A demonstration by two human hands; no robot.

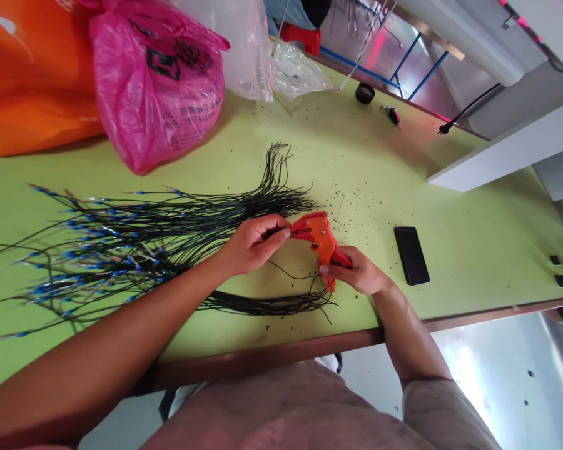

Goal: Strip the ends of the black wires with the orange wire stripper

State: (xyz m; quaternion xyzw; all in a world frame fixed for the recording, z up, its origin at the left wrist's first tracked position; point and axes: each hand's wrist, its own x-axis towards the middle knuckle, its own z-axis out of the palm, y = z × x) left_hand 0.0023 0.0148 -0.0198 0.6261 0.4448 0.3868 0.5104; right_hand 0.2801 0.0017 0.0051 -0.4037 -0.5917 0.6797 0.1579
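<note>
Glossy plastic wire stripper [319,240], matt green tabletop [473,206], shiny plastic bag [154,87]

A lime-green laminate workbench [473,206] with a brown edge carries a loose sheaf of thin black wires [263,203] tipped in blue crimp terminals, a slim black rectangular phone [411,255] (screen dark), a small black roll of tape [365,93], scattered dark crumbs [356,187], and bulging pink [154,81] and orange plastic bags [28,75].

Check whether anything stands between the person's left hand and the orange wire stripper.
Nothing visible does: the left hand pinches a black wire right up at the mouth of the orange wire stripper, which the right hand grasps.
</note>
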